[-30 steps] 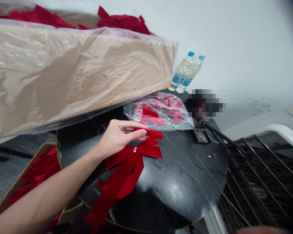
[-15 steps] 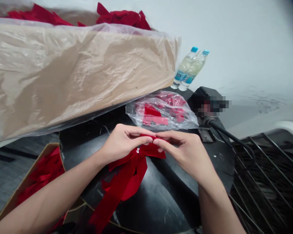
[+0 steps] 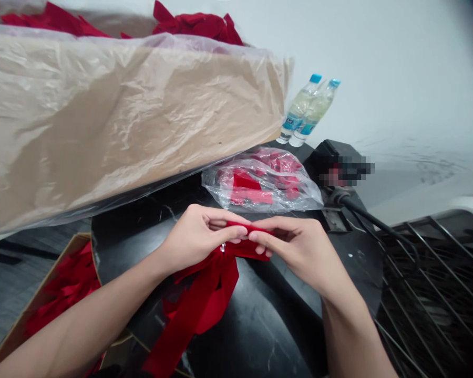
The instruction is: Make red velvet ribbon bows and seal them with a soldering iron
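Both my hands pinch the upper edge of a red ribbon bow [image 3: 216, 302] over the black marbled tabletop [image 3: 276, 325]. My left hand [image 3: 195, 233] has thumb and fingers closed on the ribbon from the left. From the right, my right hand [image 3: 299, 247] grips the same edge, its fingertips almost touching the left ones. The bow's loops and tails hang down below the left hand, one long tail reaching the bottom of the view. A small shiny silver piece shows at its middle. Fingers partly hide the pinched part.
A clear plastic bag [image 3: 295, 202] with red pieces lies behind my hands. A large plastic-lined cardboard box [image 3: 142, 121] stands at the back left, two bottles [image 3: 303, 113] beside it. Another box [image 3: 73, 244] holds red ribbons at lower left. A black wire rack [image 3: 429, 283] is right.
My fingers have shifted slightly on the ribbon, and more of its red upper edge shows between them. The view has moved a little; both hands keep their grip.
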`<action>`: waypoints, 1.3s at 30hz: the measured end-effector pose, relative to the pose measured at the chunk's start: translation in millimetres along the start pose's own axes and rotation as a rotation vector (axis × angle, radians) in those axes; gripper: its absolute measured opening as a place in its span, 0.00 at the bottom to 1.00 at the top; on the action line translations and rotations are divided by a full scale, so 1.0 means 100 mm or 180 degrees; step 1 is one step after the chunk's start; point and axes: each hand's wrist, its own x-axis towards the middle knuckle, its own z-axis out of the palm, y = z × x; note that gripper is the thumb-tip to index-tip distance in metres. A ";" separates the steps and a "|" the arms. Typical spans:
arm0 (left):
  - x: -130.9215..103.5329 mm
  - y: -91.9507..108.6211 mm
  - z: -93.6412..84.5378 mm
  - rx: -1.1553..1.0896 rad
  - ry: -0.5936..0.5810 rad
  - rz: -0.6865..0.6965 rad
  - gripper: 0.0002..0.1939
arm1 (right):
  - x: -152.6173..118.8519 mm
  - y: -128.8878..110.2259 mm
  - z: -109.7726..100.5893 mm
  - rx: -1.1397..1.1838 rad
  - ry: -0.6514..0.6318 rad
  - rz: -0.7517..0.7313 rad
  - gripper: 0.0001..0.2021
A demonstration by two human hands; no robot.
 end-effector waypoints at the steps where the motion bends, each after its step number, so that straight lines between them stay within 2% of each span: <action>1: 0.00 0.00 0.00 0.0045 0.0013 0.0007 0.11 | 0.00 0.00 0.00 0.0089 -0.0022 0.0053 0.12; 6: 0.00 -0.01 0.02 0.0461 0.0122 0.0106 0.11 | 0.01 -0.03 0.00 -0.0012 -0.0103 0.0090 0.12; 12: -0.01 -0.01 0.01 0.1102 0.0123 0.0377 0.09 | -0.04 -0.12 0.02 -0.1245 -0.0086 -0.0468 0.07; 17: -0.06 0.10 -0.02 0.1660 0.0153 0.0805 0.06 | -0.14 -0.14 0.07 -0.1539 0.0120 -0.0751 0.06; 20: -0.11 0.19 -0.02 0.1948 0.0014 0.1039 0.07 | -0.21 -0.16 0.12 -0.1615 0.0263 -0.0893 0.05; 23: -0.17 0.26 0.01 0.2367 -0.0163 0.1205 0.08 | -0.27 -0.20 0.14 -0.1559 0.0239 -0.0874 0.05; 26: -0.24 0.32 0.04 0.2535 -0.0149 0.1185 0.08 | -0.31 -0.26 0.13 -0.1397 0.0096 -0.0782 0.06; 31: -0.35 0.41 0.08 0.2417 -0.0150 0.1088 0.07 | -0.34 -0.40 0.07 -0.1184 -0.0039 -0.0580 0.02; 39: -0.44 0.54 0.10 0.2285 -0.0422 0.0765 0.08 | -0.49 -0.46 0.07 -0.1257 -0.0124 -0.0712 0.06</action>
